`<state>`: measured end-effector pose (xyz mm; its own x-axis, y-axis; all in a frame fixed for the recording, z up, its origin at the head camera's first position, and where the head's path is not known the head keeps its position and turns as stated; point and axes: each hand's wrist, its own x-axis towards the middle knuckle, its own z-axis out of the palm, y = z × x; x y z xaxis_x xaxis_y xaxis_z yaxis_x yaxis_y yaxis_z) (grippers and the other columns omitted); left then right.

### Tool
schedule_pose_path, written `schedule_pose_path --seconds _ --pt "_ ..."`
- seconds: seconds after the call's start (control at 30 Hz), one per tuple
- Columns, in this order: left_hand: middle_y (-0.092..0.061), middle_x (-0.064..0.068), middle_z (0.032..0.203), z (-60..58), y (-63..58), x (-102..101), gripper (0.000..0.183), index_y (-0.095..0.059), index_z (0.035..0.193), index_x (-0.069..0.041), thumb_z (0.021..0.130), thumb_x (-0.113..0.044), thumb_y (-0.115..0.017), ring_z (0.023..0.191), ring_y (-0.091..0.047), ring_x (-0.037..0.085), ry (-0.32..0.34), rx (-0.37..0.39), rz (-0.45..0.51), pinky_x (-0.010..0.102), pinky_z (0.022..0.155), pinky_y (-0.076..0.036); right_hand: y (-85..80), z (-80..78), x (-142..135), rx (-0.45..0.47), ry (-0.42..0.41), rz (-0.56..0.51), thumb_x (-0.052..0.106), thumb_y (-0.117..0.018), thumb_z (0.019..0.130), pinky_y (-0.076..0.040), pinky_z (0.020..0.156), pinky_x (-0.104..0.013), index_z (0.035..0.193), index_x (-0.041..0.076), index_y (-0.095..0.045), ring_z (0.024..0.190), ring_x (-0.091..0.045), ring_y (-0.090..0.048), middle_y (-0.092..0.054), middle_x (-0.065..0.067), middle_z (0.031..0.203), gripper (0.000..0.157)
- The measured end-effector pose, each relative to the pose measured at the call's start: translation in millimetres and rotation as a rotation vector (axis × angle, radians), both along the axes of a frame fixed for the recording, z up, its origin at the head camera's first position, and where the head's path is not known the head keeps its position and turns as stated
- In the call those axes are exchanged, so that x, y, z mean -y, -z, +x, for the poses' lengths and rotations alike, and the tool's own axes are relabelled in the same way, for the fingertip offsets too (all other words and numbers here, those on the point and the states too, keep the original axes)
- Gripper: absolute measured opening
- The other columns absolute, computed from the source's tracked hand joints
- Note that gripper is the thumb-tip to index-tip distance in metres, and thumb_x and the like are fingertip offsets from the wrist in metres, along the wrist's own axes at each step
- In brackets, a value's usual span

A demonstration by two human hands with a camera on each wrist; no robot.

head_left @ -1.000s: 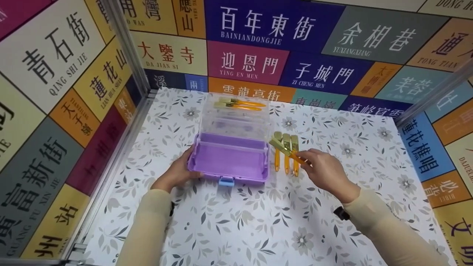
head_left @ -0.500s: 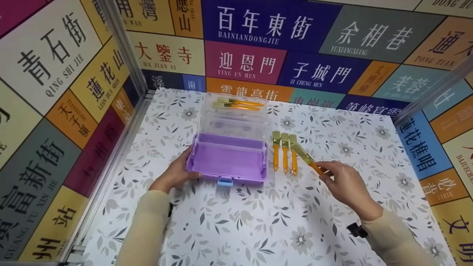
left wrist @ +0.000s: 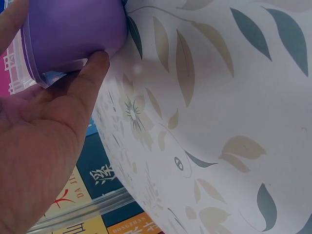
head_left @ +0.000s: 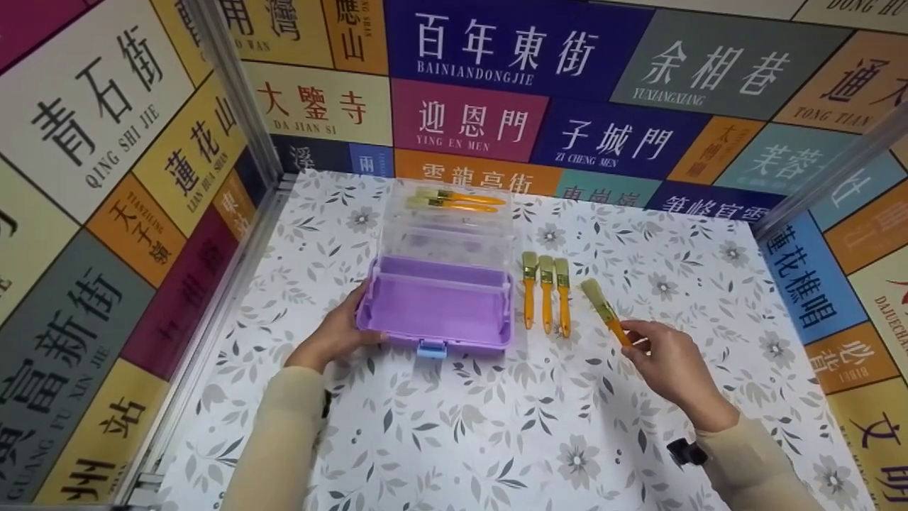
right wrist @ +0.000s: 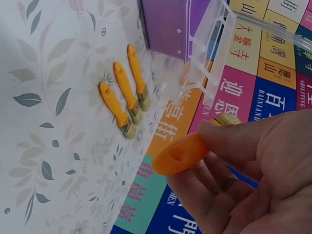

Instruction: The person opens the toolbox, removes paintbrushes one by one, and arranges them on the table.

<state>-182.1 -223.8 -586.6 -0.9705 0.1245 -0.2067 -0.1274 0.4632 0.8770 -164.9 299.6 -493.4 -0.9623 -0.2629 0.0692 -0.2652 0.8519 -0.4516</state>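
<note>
My right hand (head_left: pixel 670 365) pinches the orange handle of a flat paintbrush (head_left: pixel 604 311) between thumb and fingers, bristles pointing away and up to the left. The handle's end shows close up in the right wrist view. To its left, three similar brushes (head_left: pixel 545 294) lie side by side on the table, bristles toward the back. My left hand (head_left: pixel 332 335) grips the left side of a purple plastic box (head_left: pixel 440 309), thumb at its front corner. In the left wrist view the thumb (left wrist: pixel 92 73) presses the box's purple wall (left wrist: pixel 78 29); some fingers are hidden behind it.
The box's clear lid (head_left: pixel 447 238) is swung back, with two more brushes (head_left: pixel 464 201) in its far part. A blue latch (head_left: pixel 432 348) hangs at the box's front. Sign-printed walls (head_left: pixel 511 50) enclose the flower-patterned table (head_left: pixel 454 440) at back and sides.
My right hand has moved right and a little toward me with the paintbrush, from over the three lying brushes to beside them. The brush has turned more upright. My left hand stays on the box.
</note>
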Motion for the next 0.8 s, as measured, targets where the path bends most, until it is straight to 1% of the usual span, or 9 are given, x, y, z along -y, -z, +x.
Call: schedule_pose_path --seconds 0.1,0.27,0.43,0.57,0.7,0.8 --pt "-0.032 0.017 0.158 0.5 0.0 0 0.113 -0.015 0.162 -0.019 0.074 -0.015 -0.087 0.141 -0.033 0.037 0.002 0.004 0.001 0.052 0.115 -0.025 4.2 -3.6 -2 0.027 0.020 -0.013 0.001 -0.071 0.087 -0.056 0.069 -0.044 0.127 -0.002 -0.065 0.085 -0.028 -0.070 -0.070 -0.015 0.103 0.040" --pt "-0.032 0.017 0.158 1.1 -1.0 0 0.113 -0.015 0.162 -0.020 0.075 -0.016 -0.086 0.141 -0.033 0.037 0.000 0.012 0.006 0.052 0.115 -0.025 8.7 -12.3 -3 0.100 0.043 -0.049 0.003 -0.067 0.090 -0.056 0.066 -0.038 0.128 -0.003 -0.063 0.089 -0.029 -0.070 -0.069 -0.014 0.103 0.039" --pt "-0.032 0.019 0.157 1.1 -2.1 0 0.112 -0.014 0.162 -0.016 0.075 -0.016 -0.086 0.141 -0.033 0.038 0.015 -0.007 -0.004 0.053 0.115 -0.025 11.8 -24.1 -3 0.137 0.050 -0.069 0.003 -0.067 0.089 -0.054 0.061 -0.034 0.126 -0.003 -0.064 0.083 -0.026 -0.071 -0.070 -0.014 0.100 0.037" --pt "-0.033 0.018 0.157 1.0 -1.8 0 0.112 -0.015 0.161 -0.017 0.075 -0.017 -0.087 0.141 -0.033 0.038 0.013 -0.008 -0.019 0.052 0.115 -0.025 14.1 -36.0 -1 0.170 0.070 -0.060 0.006 -0.067 0.089 -0.054 0.060 -0.032 0.125 -0.004 -0.064 0.077 -0.022 -0.068 -0.070 -0.015 0.100 0.038" --pt "-0.033 0.020 0.157 1.2 -2.0 1 0.112 -0.014 0.161 -0.015 0.075 -0.017 -0.086 0.141 -0.033 0.040 0.014 -0.012 -0.019 0.054 0.115 -0.024 17.2 -48.7 0 0.215 0.100 -0.053 0.008 -0.067 0.089 -0.055 0.060 -0.035 0.128 -0.004 -0.062 0.069 -0.021 -0.066 -0.069 -0.017 0.103 0.041" --pt "-0.032 0.019 0.158 0.5 -1.5 1 0.112 -0.014 0.161 -0.016 0.075 -0.017 -0.086 0.141 -0.032 0.039 0.013 -0.009 -0.015 0.054 0.115 -0.024 20.1 -57.5 0 0.228 0.111 -0.037 0.009 -0.067 0.090 -0.055 0.065 -0.039 0.130 -0.004 -0.061 0.074 -0.024 -0.067 -0.069 -0.019 0.105 0.042"
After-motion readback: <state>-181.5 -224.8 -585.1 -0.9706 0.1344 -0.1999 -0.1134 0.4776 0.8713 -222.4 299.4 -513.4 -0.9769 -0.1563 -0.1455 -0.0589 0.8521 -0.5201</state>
